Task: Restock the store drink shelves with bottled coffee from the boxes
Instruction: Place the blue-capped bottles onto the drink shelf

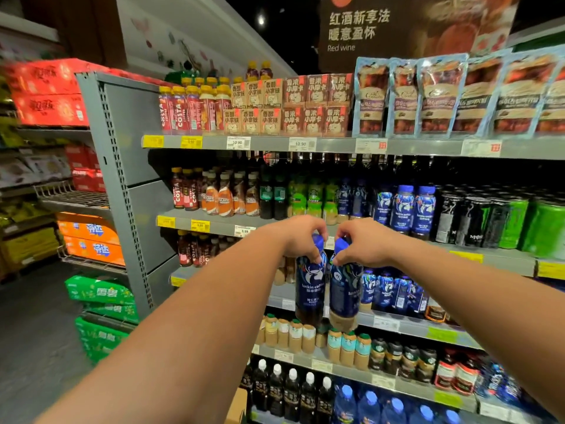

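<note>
Carrying to shelf: left hand (301,237) pinches dark blue-capped plastic coffee bottle (309,286), right hand (363,243) pinches its paler twin (345,289); next, slot beside matching blue bottles (412,209).

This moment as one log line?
left hand: grips left coffee bottle at cap | right hand: grips right coffee bottle at cap | both bottles midair before shelves

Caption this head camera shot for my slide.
Two Luckin Coffee bottles gripped near their caps, one in the left hand, one in the right hand, before the drink shelves.
</note>
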The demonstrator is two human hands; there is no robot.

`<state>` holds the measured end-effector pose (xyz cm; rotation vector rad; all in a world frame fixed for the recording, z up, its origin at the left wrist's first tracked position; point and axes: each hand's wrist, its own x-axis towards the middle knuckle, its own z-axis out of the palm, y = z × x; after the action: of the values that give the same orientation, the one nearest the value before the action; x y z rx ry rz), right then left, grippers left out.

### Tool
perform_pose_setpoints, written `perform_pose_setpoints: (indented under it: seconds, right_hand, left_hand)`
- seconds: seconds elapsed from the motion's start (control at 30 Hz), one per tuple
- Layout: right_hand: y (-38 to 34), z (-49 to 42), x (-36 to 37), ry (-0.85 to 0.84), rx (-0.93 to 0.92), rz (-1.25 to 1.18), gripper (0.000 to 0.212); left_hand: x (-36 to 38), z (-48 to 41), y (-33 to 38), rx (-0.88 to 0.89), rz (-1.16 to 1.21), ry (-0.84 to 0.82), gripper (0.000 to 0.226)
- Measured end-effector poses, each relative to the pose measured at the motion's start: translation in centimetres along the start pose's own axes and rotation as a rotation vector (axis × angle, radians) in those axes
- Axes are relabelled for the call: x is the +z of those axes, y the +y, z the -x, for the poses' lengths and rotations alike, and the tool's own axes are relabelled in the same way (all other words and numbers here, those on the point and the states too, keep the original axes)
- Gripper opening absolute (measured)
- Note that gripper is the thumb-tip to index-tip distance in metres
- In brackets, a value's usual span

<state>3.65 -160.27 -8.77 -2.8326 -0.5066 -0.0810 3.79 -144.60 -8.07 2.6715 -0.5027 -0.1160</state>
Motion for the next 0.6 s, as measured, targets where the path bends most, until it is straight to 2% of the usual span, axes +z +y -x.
perform_pose_setpoints:
  seconds: [0.43,0.6]
  right_hand:
    - [5.2,-8.7,-4.7,0.156,0.278,0.003,0.032]
    - [7.4,-12.1,-6.6,0.268,0.411,0.023,0.039]
  left_hand:
    - [-5.5,-15.0,-0.9,0.247,-0.078,0.035,0.043]
    - [-7.1,-20.5,-1.2,0.344,-0.059,0.038,0.043]
